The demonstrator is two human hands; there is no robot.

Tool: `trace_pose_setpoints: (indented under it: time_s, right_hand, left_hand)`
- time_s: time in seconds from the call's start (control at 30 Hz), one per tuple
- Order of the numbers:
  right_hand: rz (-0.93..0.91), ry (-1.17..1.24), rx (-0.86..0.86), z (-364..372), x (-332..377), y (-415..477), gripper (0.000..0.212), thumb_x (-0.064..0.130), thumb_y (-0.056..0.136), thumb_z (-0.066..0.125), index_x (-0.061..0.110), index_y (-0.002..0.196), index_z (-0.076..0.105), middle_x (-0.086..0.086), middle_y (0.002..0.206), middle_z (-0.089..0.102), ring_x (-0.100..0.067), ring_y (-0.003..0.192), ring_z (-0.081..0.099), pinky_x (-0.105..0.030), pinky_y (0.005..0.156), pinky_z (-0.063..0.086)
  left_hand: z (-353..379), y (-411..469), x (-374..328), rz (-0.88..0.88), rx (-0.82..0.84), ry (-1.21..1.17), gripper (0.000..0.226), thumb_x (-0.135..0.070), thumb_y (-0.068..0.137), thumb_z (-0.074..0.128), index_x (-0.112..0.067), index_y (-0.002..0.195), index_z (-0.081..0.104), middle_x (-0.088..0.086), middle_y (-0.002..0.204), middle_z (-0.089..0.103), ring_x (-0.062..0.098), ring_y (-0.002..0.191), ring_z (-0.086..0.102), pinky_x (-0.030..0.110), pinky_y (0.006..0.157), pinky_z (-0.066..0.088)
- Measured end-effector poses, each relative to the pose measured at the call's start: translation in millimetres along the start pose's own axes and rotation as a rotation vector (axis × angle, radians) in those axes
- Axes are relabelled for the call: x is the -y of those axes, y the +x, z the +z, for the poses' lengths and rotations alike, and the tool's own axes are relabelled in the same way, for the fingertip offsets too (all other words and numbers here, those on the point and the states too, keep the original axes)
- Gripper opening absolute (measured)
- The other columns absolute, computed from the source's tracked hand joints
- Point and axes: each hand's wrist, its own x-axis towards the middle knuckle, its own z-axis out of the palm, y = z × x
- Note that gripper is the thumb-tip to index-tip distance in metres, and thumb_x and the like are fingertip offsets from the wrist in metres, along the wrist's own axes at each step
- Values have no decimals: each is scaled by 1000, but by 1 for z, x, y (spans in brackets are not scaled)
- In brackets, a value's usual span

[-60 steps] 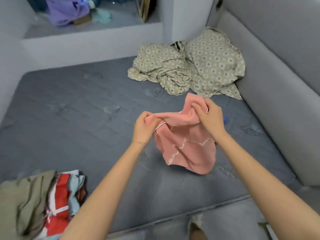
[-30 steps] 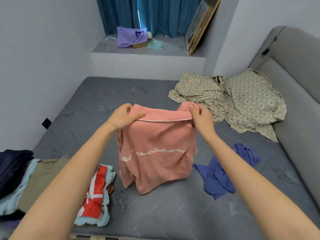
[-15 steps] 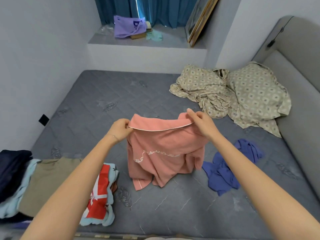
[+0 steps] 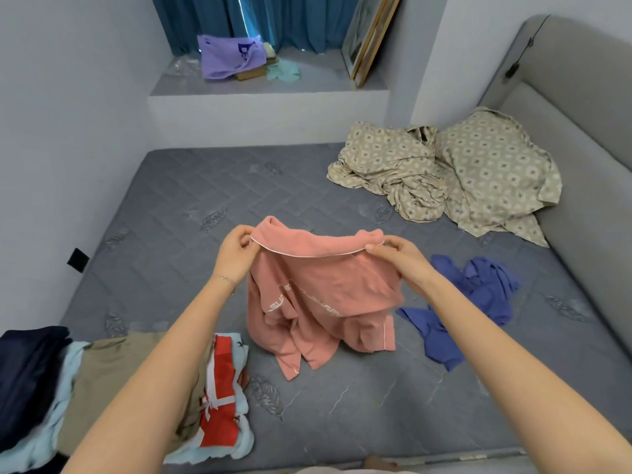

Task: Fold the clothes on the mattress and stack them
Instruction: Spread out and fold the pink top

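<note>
Pink shirt (image 4: 318, 295): left hand (image 4: 234, 256) and right hand (image 4: 398, 260) are pinching its collar, hem touching mattress (image 4: 171, 206). Blue garment (image 4: 478, 302) is lying beside it.

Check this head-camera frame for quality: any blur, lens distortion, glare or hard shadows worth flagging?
Head view: soft, even light, no harsh glare, faint shadow under the pink shirt on the mattress; head view: wide-angle bowing curves the headboard; head view: the shirt's lettering is smeared, the folded pile at lower left soft; head view: left hand and right hand read clearly.
</note>
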Motion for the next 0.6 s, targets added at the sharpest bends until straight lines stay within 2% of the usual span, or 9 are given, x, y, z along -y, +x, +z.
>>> trace_pose_setpoints:
  time_s: [0.07, 0.17, 0.23, 0.3, 0.37, 0.43, 0.5, 0.53, 0.6]
  right_hand:
    - [-55, 45, -19, 9, 1, 0, 26, 25, 83, 76, 16, 107, 70, 8, 90, 72, 1, 78, 66, -9, 60, 45]
    - [-119, 30, -136, 18, 3, 4, 16, 18, 82, 78, 18, 96, 70, 11, 84, 69, 2, 76, 64, -4, 63, 43]
    - [-108, -34, -238, 23, 6, 7, 17, 20, 82, 79, 18, 95, 68, 6, 87, 66, -10, 87, 61, -12, 74, 45]
    - [-59, -269, -322, 30, 8, 6, 41, 32, 81, 79, 12, 114, 63, -4, 113, 61, -20, 112, 54, -28, 97, 43]
    - [-67, -372, -383, 42, 9, -1, 58, 40, 82, 77, 9, 125, 55, -9, 126, 50, -24, 122, 46, -34, 104, 36]
    - [-135, -266, -330, 56, 10, -11, 40, 38, 86, 72, 12, 113, 58, -3, 112, 52, -21, 108, 54, -24, 93, 42]
    - [-120, -99, -163, 74, 11, -21, 17, 35, 94, 62, 18, 96, 60, 1, 101, 60, -16, 93, 60, -18, 77, 45]
    - [-112, -35, -91, 82, 12, -25, 15, 34, 98, 57, 20, 92, 59, 0, 100, 62, -14, 88, 60, -18, 75, 46]
    - [-122, 35, -39, 93, 11, -28, 17, 32, 101, 50, 22, 90, 59, 2, 95, 61, -12, 88, 58, -25, 81, 48]
  left_hand:
    - [-4, -2, 2, 18, 25, 16, 3, -6, 92, 58, -8, 94, 59, 2, 89, 61, 10, 79, 53, 17, 70, 42]
    - [-9, -3, 7, -25, 85, 9, 4, -6, 93, 57, -9, 90, 57, 1, 80, 58, 10, 69, 48, 30, 68, 42]
    - [-8, -4, 8, -78, 93, -29, 12, -9, 93, 58, -12, 83, 53, -3, 64, 52, 9, 60, 44, 31, 65, 41]
    - [-1, -5, 4, -115, 39, -87, 20, -10, 92, 60, -15, 76, 49, -3, 61, 50, 11, 58, 45, 31, 62, 43]
    - [14, -7, -2, -125, -16, -154, 21, -11, 91, 63, -15, 75, 50, -2, 59, 51, 12, 59, 47, 30, 60, 43]
    - [33, -11, -9, -140, -6, -210, 17, -11, 90, 64, -14, 78, 53, 0, 61, 54, 13, 62, 50, 30, 60, 44]
    - [53, -16, -14, -170, 43, -254, 13, -11, 91, 64, -13, 81, 54, 0, 63, 58, 10, 59, 54, 26, 57, 47]
    - [62, -19, -17, -188, 63, -283, 11, -9, 91, 62, -11, 83, 55, -1, 62, 59, 8, 55, 54, 22, 51, 47]
    - [77, -26, -21, -205, 103, -349, 1, -4, 93, 57, -4, 93, 57, -3, 57, 59, 3, 43, 52, 16, 40, 40]
